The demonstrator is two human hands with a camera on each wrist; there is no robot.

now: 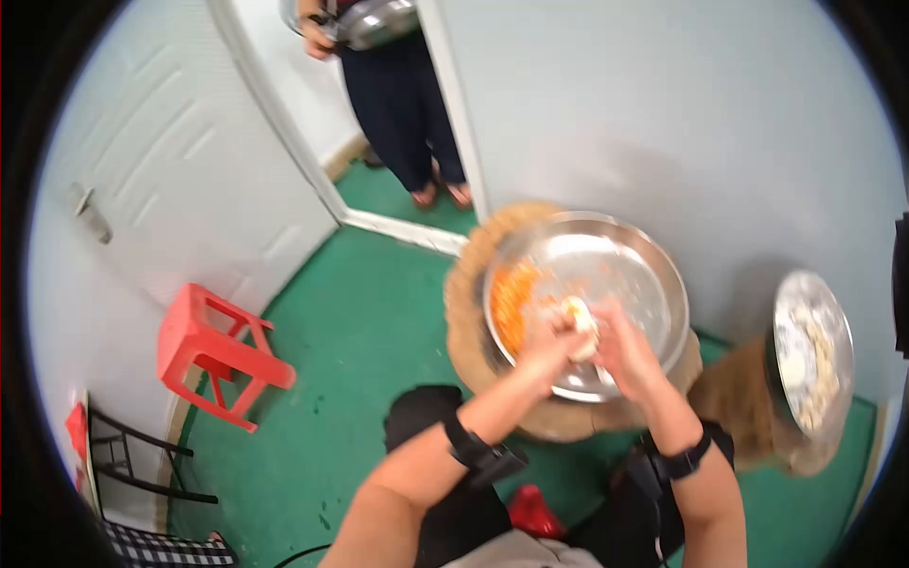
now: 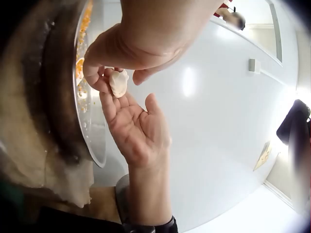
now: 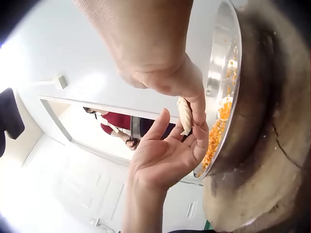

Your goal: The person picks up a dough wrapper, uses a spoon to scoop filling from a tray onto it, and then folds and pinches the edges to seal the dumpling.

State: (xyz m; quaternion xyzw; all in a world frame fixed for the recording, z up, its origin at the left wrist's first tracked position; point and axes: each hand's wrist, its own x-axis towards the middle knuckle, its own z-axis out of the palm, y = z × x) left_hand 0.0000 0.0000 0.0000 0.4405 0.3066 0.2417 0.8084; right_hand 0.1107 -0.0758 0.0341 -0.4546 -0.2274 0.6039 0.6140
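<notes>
A pale, folded dumpling (image 1: 585, 345) (image 2: 118, 83) (image 3: 185, 115) is held between both hands above a wide steel basin (image 1: 670, 275). The left hand (image 1: 549, 348) (image 2: 146, 41) (image 3: 163, 162) has its fingers curled at one side of it. From the other side the right hand (image 1: 625, 350) (image 2: 138, 127) (image 3: 158, 60) pinches its edge with the fingertips. Shredded orange filling (image 1: 511, 308) (image 3: 212, 145) lies along the basin's left side. A white spoon (image 3: 225, 103) bearing filling is beside the fingers in the right wrist view.
The basin sits on a wooden stump (image 1: 464, 317). To the right, a steel tray (image 1: 843, 341) with several pale dumplings stands on another stump (image 1: 734, 398). A red stool (image 1: 204, 341) is at left, near a white door (image 1: 180, 161). A person (image 1: 402, 114) stands in the doorway holding a metal bowl.
</notes>
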